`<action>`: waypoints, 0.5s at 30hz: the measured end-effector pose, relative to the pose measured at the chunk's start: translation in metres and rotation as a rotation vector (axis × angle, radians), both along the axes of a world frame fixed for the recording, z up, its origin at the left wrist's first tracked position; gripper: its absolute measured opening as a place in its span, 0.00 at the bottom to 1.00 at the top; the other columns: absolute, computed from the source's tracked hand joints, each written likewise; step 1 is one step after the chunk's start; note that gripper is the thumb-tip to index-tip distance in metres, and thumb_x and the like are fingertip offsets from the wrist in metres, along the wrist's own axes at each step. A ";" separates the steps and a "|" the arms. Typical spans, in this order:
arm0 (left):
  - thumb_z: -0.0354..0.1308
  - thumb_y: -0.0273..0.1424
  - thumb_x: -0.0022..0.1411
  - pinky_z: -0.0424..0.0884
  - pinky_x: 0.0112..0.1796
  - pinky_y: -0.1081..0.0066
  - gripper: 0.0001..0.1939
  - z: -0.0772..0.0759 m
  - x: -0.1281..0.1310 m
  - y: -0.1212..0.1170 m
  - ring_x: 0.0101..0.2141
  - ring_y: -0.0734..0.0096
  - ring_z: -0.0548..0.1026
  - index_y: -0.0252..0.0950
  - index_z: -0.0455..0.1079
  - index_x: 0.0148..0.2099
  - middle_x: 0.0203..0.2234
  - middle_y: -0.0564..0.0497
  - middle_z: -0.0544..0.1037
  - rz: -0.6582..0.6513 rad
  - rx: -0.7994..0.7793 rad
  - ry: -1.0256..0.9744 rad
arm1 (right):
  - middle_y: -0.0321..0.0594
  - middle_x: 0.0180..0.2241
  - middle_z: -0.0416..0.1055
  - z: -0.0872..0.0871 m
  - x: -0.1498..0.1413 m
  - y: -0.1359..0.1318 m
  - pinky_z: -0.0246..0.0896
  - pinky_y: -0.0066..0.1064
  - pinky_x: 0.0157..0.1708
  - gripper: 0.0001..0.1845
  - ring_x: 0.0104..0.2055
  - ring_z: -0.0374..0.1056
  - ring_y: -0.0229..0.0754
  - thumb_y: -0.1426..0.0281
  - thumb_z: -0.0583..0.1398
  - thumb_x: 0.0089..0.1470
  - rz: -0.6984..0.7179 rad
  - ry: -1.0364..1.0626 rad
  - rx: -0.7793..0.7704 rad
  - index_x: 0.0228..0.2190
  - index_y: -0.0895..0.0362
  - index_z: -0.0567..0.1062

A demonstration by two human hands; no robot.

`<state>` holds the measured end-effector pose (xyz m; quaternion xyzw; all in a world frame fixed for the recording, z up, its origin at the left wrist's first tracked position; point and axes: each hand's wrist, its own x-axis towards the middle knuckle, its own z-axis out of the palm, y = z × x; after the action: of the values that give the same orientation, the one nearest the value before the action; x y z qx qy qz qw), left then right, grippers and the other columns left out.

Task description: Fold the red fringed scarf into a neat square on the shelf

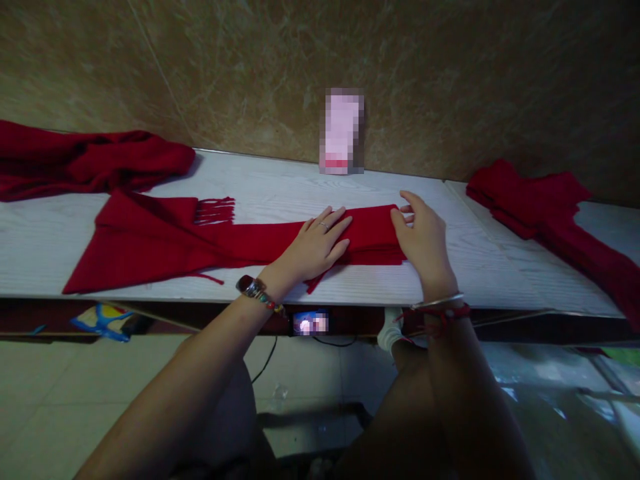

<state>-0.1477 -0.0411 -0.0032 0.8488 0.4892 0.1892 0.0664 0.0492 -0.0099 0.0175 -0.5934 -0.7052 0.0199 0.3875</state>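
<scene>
A red scarf [260, 241] with a fringed end lies along the white ledge, its right part folded into flat layers. My left hand [320, 243] rests flat on the folded part, fingers spread and a ring on one of them. At the right end of the folds is my right hand [424, 233], its fingers loosely bent and apart, the thumb by the scarf's edge. No grip on the cloth shows there. To the left, the scarf fans out into a wide, loose flap.
More red cloth lies at the far left [95, 160] and right [535, 200] of the ledge [270, 183]. A blurred pink packet [343, 127] stands against the marbled wall. Below the front edge are a lit phone [311, 323] and a blue-yellow bag [107, 321].
</scene>
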 end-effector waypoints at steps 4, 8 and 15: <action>0.38 0.37 0.68 0.50 0.60 0.55 0.26 0.001 -0.001 -0.002 0.64 0.57 0.45 0.33 0.52 0.64 0.65 0.44 0.50 0.002 0.002 0.006 | 0.43 0.32 0.74 -0.004 0.008 0.020 0.66 0.44 0.38 0.22 0.34 0.70 0.48 0.68 0.58 0.48 -0.033 0.049 -0.139 0.47 0.57 0.71; 0.38 0.37 0.68 0.50 0.60 0.54 0.26 0.003 -0.001 -0.003 0.64 0.56 0.46 0.33 0.52 0.64 0.65 0.43 0.51 -0.008 0.004 -0.003 | 0.36 0.27 0.72 -0.008 0.019 0.037 0.66 0.36 0.28 0.22 0.27 0.68 0.42 0.70 0.58 0.47 0.085 0.168 -0.129 0.46 0.53 0.70; 0.39 0.38 0.68 0.51 0.59 0.53 0.26 0.002 0.001 -0.003 0.63 0.54 0.47 0.34 0.53 0.64 0.64 0.43 0.52 -0.015 0.011 -0.008 | 0.42 0.32 0.73 -0.022 0.015 0.029 0.65 0.42 0.39 0.19 0.35 0.69 0.46 0.75 0.53 0.48 0.008 -0.045 0.030 0.42 0.53 0.73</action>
<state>-0.1463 -0.0439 -0.0015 0.8520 0.4816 0.1946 0.0650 0.0644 0.0187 -0.0044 -0.5850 -0.7164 -0.0025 0.3802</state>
